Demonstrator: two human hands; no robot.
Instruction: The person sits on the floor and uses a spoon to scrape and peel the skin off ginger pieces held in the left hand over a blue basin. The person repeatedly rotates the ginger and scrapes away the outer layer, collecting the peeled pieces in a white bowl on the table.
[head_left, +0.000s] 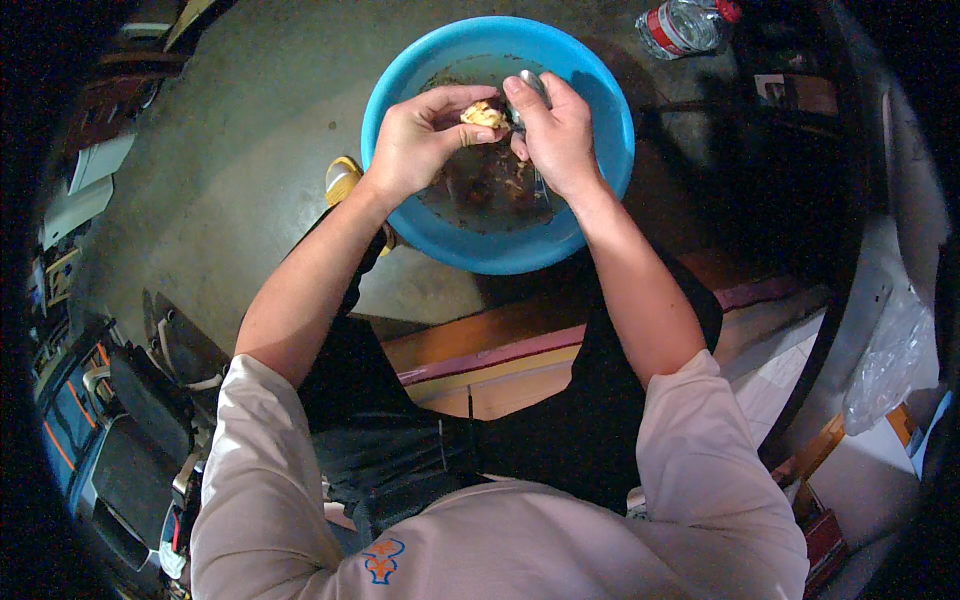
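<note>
Between the thumb and fingers of my left hand (420, 139) is a small pale yellow lump with brown patches (485, 115), perhaps a root vegetable. My right hand (559, 135) grips a shiny metal tool (534, 84) right beside the lump; my fingers cover most of it, so its kind is unclear. Both hands are above a round blue plastic basin (499, 259). Murky brown liquid (487, 199) and bits of peel or scraps lie in the bottom of the basin, and dark specks cling to its inner wall.
The basin stands on a concrete floor (247, 135). A large clear plastic bottle with a red cap (686, 30) lies at the upper right. A yellow shoe (343, 178) is left of the basin. Chairs (142, 450) stand at lower left; a clear plastic bag (889, 360) hangs at right.
</note>
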